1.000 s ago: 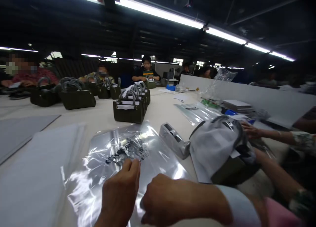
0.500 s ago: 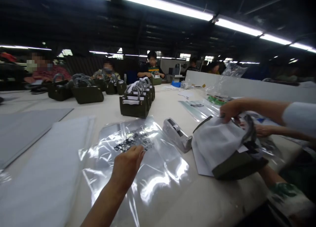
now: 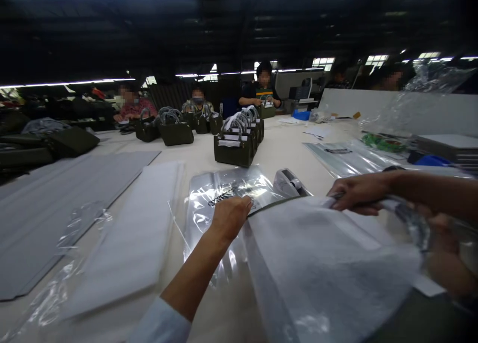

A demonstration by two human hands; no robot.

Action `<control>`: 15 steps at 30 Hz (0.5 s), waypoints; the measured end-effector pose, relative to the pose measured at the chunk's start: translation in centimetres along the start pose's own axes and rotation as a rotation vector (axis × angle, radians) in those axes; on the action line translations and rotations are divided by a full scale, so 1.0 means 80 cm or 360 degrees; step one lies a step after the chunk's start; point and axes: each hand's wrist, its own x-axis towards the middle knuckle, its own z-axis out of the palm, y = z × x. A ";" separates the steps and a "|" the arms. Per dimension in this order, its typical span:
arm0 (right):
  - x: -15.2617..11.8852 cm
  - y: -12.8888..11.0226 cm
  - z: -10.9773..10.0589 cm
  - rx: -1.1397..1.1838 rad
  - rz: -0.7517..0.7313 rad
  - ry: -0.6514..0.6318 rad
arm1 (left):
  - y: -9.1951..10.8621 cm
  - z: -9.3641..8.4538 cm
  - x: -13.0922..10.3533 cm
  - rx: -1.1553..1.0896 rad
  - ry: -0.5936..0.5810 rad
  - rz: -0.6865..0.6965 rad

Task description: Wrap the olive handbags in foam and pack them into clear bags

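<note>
A dark green handbag (image 3: 411, 313) lies tilted close in front of me, mostly covered by a white sheet (image 3: 328, 263). My left hand (image 3: 231, 216) is closed at the left end of the bag's dark edge. Fingers of my right hand (image 3: 356, 191) curl over the sheet and edge on the far side. Grey-wrapped handles (image 3: 414, 218) stick out to the right, beside a co-worker's hand (image 3: 444, 238). Beneath and behind my left hand, a clear plastic bag (image 3: 201, 203) with dark print lies flat. A tape dispenser (image 3: 289, 183) stands just beyond.
A row of green handbags (image 3: 233, 151) stands mid-table, with more (image 3: 175, 132) behind. White foam sheets (image 3: 127, 233) and grey sheets (image 3: 74, 198) lie left. Further plastic bags (image 3: 343, 156) and green tape rolls (image 3: 384, 142) are at right. Several people sit across the table.
My left hand has let go of the clear plastic bag and taken the handbag's edge. The handbag has come nearer and leftward over the plastic. My view has turned left.
</note>
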 end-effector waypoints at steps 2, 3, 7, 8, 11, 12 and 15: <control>0.029 0.022 0.034 -0.0124 0.0020 -0.0340 | 0.001 -0.008 -0.006 0.0004 -0.0014 0.0027; 0.040 0.035 0.044 -0.0120 -0.0005 -0.0401 | 0.001 -0.012 -0.011 0.0001 -0.0024 0.0048; 0.060 0.093 0.062 0.0056 -0.0142 -0.0308 | 0.001 -0.026 -0.041 -0.0037 -0.0104 0.0167; 0.059 0.107 0.065 0.0104 -0.0165 -0.0256 | 0.002 -0.028 -0.049 -0.0051 -0.0127 0.0192; 0.051 0.141 0.077 0.0231 -0.0159 -0.0122 | 0.005 -0.032 -0.072 -0.0109 -0.0163 0.0228; 0.049 0.150 0.080 0.0284 -0.0146 -0.0081 | 0.006 -0.031 -0.079 -0.0137 -0.0149 0.0221; 0.045 0.171 0.090 0.0379 -0.0111 0.0009 | 0.001 -0.017 -0.099 -0.0270 0.0005 0.0039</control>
